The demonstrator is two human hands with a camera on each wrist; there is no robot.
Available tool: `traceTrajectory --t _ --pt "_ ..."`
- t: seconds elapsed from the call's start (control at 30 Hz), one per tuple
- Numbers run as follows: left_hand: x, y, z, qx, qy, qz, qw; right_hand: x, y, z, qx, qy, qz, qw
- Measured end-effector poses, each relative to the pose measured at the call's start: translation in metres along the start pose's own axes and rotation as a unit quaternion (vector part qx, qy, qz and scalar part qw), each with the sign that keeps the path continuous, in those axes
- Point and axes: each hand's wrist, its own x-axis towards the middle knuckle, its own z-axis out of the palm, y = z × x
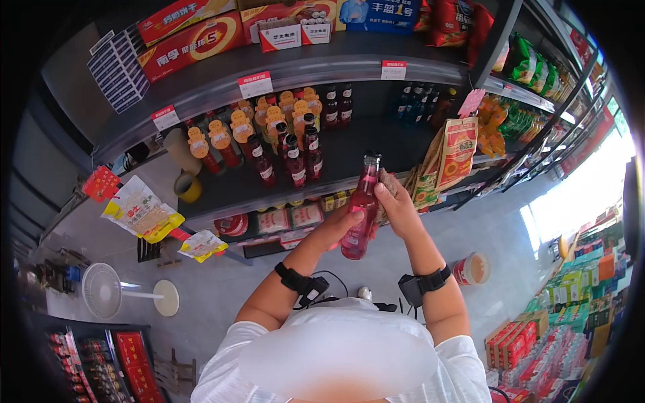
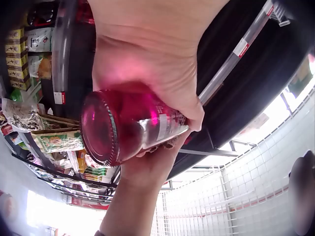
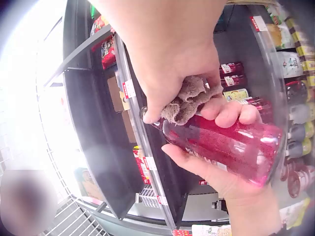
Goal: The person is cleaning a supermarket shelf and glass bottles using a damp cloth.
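A glass bottle (image 1: 367,195) of pink-red drink, with a dark cap, is held tilted in front of the shelf. My left hand (image 1: 340,227) grips its lower body, the thumb across the front; the round base (image 2: 98,129) faces the left wrist camera. At the neck and shoulder, my right hand (image 1: 401,205) holds a crumpled grey-brown cloth (image 3: 189,101) against the glass. In the right wrist view its thumb (image 3: 153,114) lies by the neck. Similar bottles (image 1: 294,161) stand in a group on the shelf behind, several wearing orange neck tags.
Below the upper shelf of boxes, the dark shelf (image 1: 356,138) holds the bottles. Sunflower seed bags (image 1: 459,151) hang on its right, and yellow-white packets (image 1: 142,209) jut out at left. On the floor are a white fan (image 1: 102,291) and a tub (image 1: 472,269).
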Motion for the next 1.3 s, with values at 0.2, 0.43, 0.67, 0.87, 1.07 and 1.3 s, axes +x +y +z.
traceTrajectory --t 0.2,0.43,0.67,0.87,1.07,1.3 --pt "-0.005 0.001 -0.004 -0.02 -0.022 0.002 1.0 0.001 0.006 0.0 0.078 0.051 0.011 0.996" --pt "-0.005 0.01 -0.01 -0.031 0.026 0.05 0.998 0.004 0.008 -0.029 0.071 0.056 0.122 0.988" --pt "0.023 0.008 -0.025 0.01 0.107 0.152 0.983 0.008 0.012 -0.034 -0.01 -0.089 0.112 0.99" --pt "0.051 0.011 -0.034 0.001 0.078 0.123 0.989 0.025 0.007 -0.033 -0.056 -0.172 0.176 0.968" --pt "0.069 0.008 -0.046 0.126 0.1 0.117 0.98 0.042 0.01 -0.042 -0.102 -0.181 0.177 0.962" --pt "0.099 0.003 -0.053 0.312 0.236 0.14 0.91 0.067 0.038 -0.05 -0.34 -0.013 0.017 0.94"
